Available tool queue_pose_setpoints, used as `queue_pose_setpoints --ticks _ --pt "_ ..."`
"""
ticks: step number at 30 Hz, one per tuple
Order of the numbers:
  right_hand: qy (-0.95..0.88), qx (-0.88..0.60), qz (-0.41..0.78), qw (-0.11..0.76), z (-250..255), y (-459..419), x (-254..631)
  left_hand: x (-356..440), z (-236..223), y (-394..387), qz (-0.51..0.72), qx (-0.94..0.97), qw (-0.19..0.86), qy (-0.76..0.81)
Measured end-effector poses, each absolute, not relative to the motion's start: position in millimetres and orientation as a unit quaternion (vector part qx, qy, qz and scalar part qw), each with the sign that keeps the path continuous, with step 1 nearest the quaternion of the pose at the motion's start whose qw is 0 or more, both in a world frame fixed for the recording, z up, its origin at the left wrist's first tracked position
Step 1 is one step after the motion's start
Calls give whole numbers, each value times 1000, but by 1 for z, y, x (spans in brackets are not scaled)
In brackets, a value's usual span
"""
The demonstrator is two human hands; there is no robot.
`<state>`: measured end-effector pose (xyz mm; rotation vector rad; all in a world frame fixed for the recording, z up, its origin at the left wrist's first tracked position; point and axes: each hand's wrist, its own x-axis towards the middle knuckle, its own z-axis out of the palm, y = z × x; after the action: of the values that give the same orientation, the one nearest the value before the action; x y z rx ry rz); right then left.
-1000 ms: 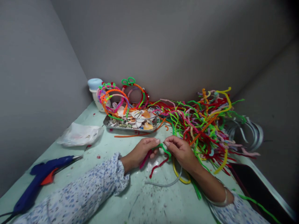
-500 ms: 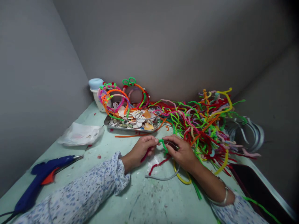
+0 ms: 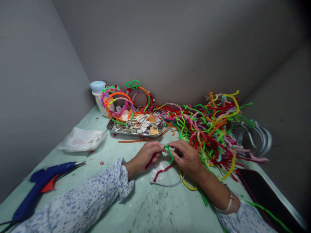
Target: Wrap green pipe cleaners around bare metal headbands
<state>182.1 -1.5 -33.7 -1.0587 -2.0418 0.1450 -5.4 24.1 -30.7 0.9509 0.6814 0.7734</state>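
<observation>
My left hand [image 3: 145,157] and my right hand [image 3: 189,158] meet over the pale green table [image 3: 155,207], fingertips pinched together. Between them runs a green pipe cleaner [image 3: 169,152], bent down from the pinch. A dark red pipe cleaner [image 3: 151,160] pokes out under my left fingers. A second red piece [image 3: 163,170] lies just below. Under my right wrist a headband shows as a grey arc [image 3: 167,185] and a yellow-wrapped arc [image 3: 187,184].
A big heap of coloured pipe cleaners [image 3: 211,129] spreads at the right. A metal tray of shells [image 3: 136,126] holds wrapped headbands [image 3: 121,102], beside a white jar [image 3: 99,94]. A blue glue gun [image 3: 41,186] and a plastic bag [image 3: 81,139] lie left. Grey headbands [image 3: 257,139] are stacked far right.
My right hand has turned and slid slightly left, working the green pipe cleaner round at the pinch. My left hand has stayed in place.
</observation>
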Motion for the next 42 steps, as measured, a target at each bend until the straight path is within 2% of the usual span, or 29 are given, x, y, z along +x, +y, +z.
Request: queue_pose_setpoints --ticks 12,21,33,42 --pt "-818 -417 -3 396 -34 -5 182 -4 -30 22 351 450 755 323" --pt "-804 -422 10 419 -33 -6 179 -3 -28 21 352 459 746 330" --pt "-769 -443 123 444 -27 -8 177 -4 -28 21 345 485 732 333" --pt "-681 -502 295 443 -20 -7 175 -5 -29 20 335 503 721 338"
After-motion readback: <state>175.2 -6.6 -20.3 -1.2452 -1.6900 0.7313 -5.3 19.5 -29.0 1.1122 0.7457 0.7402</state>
